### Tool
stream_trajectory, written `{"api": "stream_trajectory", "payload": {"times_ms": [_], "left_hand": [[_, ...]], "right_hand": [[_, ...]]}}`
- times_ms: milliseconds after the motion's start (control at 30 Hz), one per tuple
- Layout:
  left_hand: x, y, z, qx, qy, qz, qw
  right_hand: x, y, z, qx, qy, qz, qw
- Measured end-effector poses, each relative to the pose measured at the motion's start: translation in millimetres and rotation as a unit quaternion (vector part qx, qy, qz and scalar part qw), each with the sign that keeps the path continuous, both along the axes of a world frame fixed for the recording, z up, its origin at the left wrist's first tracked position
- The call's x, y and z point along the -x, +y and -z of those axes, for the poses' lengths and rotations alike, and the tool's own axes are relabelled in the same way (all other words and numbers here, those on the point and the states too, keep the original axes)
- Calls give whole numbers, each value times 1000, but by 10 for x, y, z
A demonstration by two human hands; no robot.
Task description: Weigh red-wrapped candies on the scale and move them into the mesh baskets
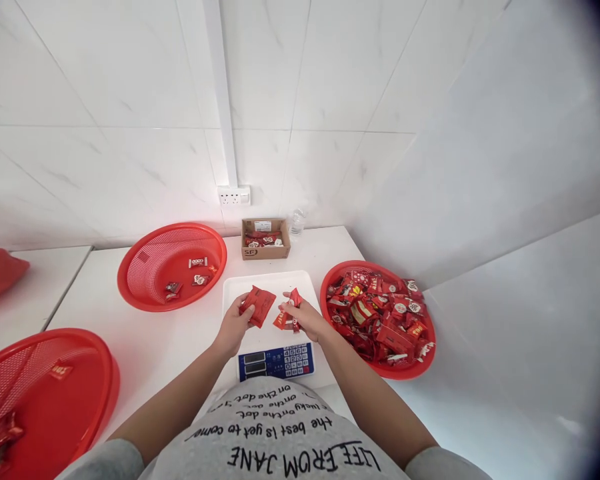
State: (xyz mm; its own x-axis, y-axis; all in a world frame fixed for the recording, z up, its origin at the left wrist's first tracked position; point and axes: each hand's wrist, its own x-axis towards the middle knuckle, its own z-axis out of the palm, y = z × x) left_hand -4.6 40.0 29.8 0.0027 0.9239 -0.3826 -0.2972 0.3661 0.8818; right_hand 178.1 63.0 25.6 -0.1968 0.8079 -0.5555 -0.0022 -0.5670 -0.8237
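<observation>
White wall tiles (145, 73) with faint grey veining stand behind the desk (165, 340); a white conduit (222, 100) runs down them to a white socket panel (234, 195); a clear plastic container (297, 221) sits near the desk's back edge; a red bag (0, 275) lies at far left, partly out of view.

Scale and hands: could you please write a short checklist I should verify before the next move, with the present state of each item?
1. Left hand has a grip on the red packet: ok.
2. Right hand has a grip on the small wrapped pieces: ok.
3. One hand free: not ok, both are holding.
4. White pan bare: cannot tell, the hands hide part of it.
5. Display shows a readable number: cannot tell.
6. Right basket has pieces to pick from: ok, it is heaped.
</observation>
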Motion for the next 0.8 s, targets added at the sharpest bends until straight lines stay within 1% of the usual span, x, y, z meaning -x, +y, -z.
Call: {"api": "stream_trajectory", "payload": {"times_ms": [67, 133, 300, 433, 600, 733, 800], "left_hand": [[26, 6, 10, -23, 32, -17, 999], [56, 7, 22, -27, 48, -24, 998], [122, -5, 66, 9, 44, -25, 999], [121, -22, 108, 8, 58, -17, 998], [108, -57, 111, 58, 12, -5, 998], [111, -102, 112, 74, -6, 4, 997], [110, -125, 117, 74, -10, 13, 997]], "right_hand": [[12, 10, 27, 0, -14, 1, 1000], [5, -2, 60, 0, -40, 6, 999], [-74, -46, 139, -25, -97, 4, 995], [-136, -45, 191, -49, -152, 5, 987], [-188, -39, 284, -84, -253, -5, 964], [-217, -34, 401, -115, -237, 24, 964], [-225, -40, 429, -138, -239, 43, 960]]}}
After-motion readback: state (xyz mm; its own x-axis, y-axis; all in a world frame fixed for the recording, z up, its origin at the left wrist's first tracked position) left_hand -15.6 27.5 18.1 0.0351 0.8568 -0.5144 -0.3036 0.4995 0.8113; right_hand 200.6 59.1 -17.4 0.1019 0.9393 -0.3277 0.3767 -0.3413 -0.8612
